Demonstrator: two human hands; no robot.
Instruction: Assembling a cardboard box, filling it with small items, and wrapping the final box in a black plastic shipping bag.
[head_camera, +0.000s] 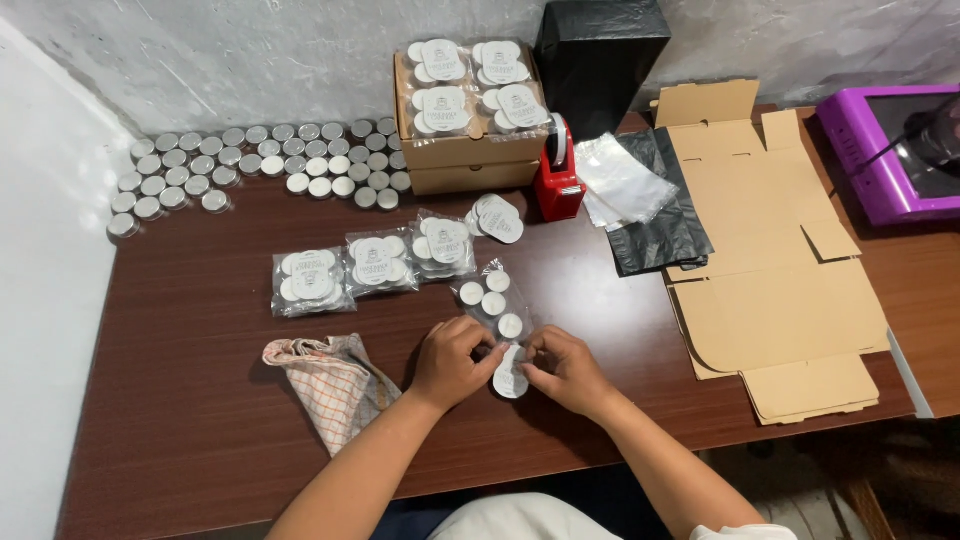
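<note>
Right now both hands meet over a clear plastic bag of tealight candles (493, 305) lying on the brown table (200, 400), well in front of the red tape dispenser (558, 180). The left hand (452, 362) pinches the bag's near edge with curled fingers, and the right hand (563, 370) is closed on a white shaped label (509, 375) at the same edge; the two hands nearly touch. Three white candles show inside the bag. Left of the dispenser and nearer the person, three sealed packs (375, 265) lie in a row, with a fourth pack (497, 219) just beside the dispenser. A cardboard box (470, 160) topped with more packs stands touching the dispenser's left side, and loose silver tealights (250, 165) spread farther left. A checked cloth (330, 385) lies beside the left wrist. Flat cardboard (775, 270) lies right of the dispenser.
</note>
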